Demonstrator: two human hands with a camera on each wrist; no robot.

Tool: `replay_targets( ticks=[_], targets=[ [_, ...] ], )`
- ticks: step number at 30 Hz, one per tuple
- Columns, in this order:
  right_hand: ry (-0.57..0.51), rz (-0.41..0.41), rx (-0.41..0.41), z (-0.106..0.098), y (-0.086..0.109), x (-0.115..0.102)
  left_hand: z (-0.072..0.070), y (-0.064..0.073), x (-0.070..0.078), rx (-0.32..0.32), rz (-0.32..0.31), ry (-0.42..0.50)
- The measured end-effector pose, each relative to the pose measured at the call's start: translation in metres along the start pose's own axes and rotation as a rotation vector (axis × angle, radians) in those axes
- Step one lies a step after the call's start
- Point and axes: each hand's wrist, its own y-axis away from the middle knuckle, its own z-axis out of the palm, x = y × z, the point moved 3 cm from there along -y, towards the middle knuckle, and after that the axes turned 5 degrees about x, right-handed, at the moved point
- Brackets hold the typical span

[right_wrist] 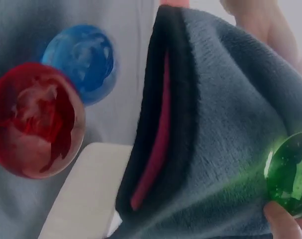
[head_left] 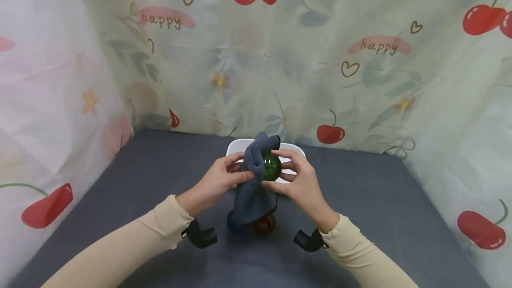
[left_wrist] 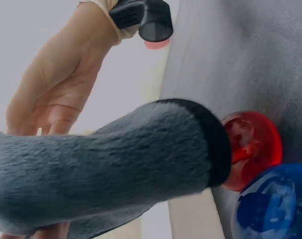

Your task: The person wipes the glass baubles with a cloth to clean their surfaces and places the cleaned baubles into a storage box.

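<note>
A grey cloth (head_left: 254, 197) with a dark edge hangs from my left hand (head_left: 216, 182), whose thumb and fingers pinch its bunched upper part. Beside it my right hand (head_left: 301, 179) holds a clear green ball (head_left: 273, 166) between thumb and fingers, against the cloth. In the right wrist view the green ball (right_wrist: 291, 174) casts a green tint on the fabric. Below the cloth, a red ball (right_wrist: 39, 119) and a blue ball (right_wrist: 82, 63) rest side by side on the table. The cloth's lower end partly covers both balls in the head view.
Behind the hands stands a white tray (head_left: 238, 146), partly hidden by the cloth. The dark grey table (head_left: 176, 159) meets a printed curtain (head_left: 256, 79) at the back and sides. Black wrist mounts (head_left: 202, 236) stick out below both wrists.
</note>
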Motion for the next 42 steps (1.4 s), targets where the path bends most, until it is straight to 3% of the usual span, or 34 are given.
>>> replay_targets(
  ticks=[3,6,8,12,14,16,19,21,26,28,30,32,37,38,40,42],
  targets=[
    [-0.054,0.044,-0.058,0.002,-0.002,-0.01,-0.002,0.001,0.0,-0.006,0.006,-0.006],
    [-0.027,0.01,-0.108,0.002,-0.003,-0.01,-0.005,0.001,-0.002,0.035,-0.01,0.025],
    [0.051,-0.091,-0.124,0.002,-0.004,-0.003,-0.007,0.002,-0.003,0.062,-0.028,0.037],
    [0.366,-0.351,-0.107,0.004,-0.002,0.003,-0.006,0.0,-0.002,0.062,-0.012,-0.047],
    [0.435,-0.395,-0.09,0.005,0.0,0.004,-0.005,-0.002,0.0,0.052,0.008,-0.099],
    [0.386,-0.354,-0.081,0.004,0.001,0.006,-0.004,-0.003,0.002,0.048,0.02,-0.099],
    [0.109,-0.158,-0.068,0.001,0.002,0.013,-0.005,-0.002,0.002,0.059,0.008,0.0],
    [-0.003,-0.075,-0.038,0.001,0.002,0.015,-0.004,-0.002,0.004,0.048,0.017,0.042],
    [0.124,-0.127,-0.021,0.003,0.0,0.011,-0.001,-0.002,0.009,0.031,0.067,-0.016],
    [0.076,-0.098,-0.037,0.003,-0.001,0.01,-0.004,-0.003,0.009,0.049,0.066,0.008],
    [-0.046,-0.025,-0.051,0.001,-0.001,0.012,-0.006,-0.003,0.009,0.06,0.051,0.06],
    [-0.023,-0.031,-0.05,-0.001,-0.001,0.01,-0.007,-0.003,0.008,0.055,0.036,0.079],
    [0.428,-0.269,-0.039,-0.001,0.002,-0.002,-0.003,-0.003,0.003,0.031,0.035,-0.037],
    [0.459,-0.288,-0.043,-0.001,0.003,-0.003,-0.002,-0.003,0.002,0.033,0.036,-0.046],
    [0.424,-0.279,-0.071,-0.001,0.003,-0.003,0.0,-0.003,0.001,0.033,0.029,-0.055],
    [0.307,-0.211,-0.104,-0.003,0.002,0.001,0.002,-0.003,-0.001,0.033,0.016,-0.039]
  ],
)
